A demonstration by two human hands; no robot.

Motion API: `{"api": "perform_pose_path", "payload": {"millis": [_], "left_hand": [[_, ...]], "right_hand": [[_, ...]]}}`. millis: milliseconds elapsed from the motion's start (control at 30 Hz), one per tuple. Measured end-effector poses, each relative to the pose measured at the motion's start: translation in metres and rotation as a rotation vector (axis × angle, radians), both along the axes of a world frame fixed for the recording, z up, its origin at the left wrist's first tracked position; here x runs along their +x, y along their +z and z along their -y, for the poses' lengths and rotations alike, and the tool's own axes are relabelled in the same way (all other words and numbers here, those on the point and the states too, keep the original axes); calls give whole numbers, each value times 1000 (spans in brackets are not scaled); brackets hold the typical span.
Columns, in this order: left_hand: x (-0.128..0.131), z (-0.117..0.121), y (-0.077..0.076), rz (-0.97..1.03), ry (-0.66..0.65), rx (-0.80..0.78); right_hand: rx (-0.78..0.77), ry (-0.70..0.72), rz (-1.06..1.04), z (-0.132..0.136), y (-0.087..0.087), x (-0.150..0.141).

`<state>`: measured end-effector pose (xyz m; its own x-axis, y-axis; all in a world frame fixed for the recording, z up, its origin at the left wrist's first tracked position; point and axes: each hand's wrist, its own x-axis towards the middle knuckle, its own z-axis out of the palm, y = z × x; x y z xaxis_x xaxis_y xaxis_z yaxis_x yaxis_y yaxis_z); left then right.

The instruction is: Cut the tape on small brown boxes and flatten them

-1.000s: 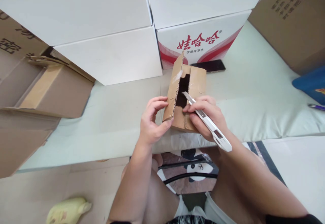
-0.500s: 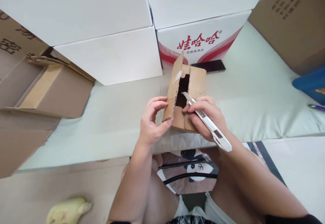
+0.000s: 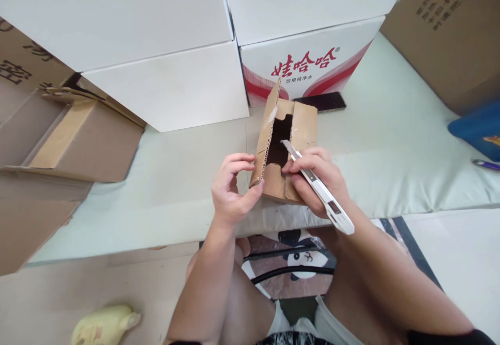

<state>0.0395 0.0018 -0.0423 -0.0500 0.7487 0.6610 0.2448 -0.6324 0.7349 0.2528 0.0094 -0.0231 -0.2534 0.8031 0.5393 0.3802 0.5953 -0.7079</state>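
Observation:
A small brown cardboard box lies on the pale green cloth in front of me, its top partly open onto a dark inside. My left hand grips the raised left flap near its lower corner, thumb in front and fingers behind. In my right hand is a white utility knife, its blade out and pointing over the opening. The fingertips of that hand touch the box's near right flap. What lies within the box is too dark to make out.
White cartons stand stacked behind, one with red print. A black phone lies behind the box. Open brown cartons stand at left, a large carton and a blue object at right. A yellow bottle is on the floor.
My left hand has moved slightly left and down, tilting the left flap outward so the opening is wider. The knife and my right hand have barely moved.

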Motion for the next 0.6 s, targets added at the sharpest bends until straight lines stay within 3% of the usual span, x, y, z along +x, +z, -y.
{"api": "perform_pose_path", "payload": {"millis": [367, 600], "left_hand": [[0, -1, 0, -28, 21, -12], [5, 8, 14, -96, -5, 65]], "right_hand": [[83, -29, -64, 2, -2, 0], [115, -87, -61, 4, 3, -3]]}}
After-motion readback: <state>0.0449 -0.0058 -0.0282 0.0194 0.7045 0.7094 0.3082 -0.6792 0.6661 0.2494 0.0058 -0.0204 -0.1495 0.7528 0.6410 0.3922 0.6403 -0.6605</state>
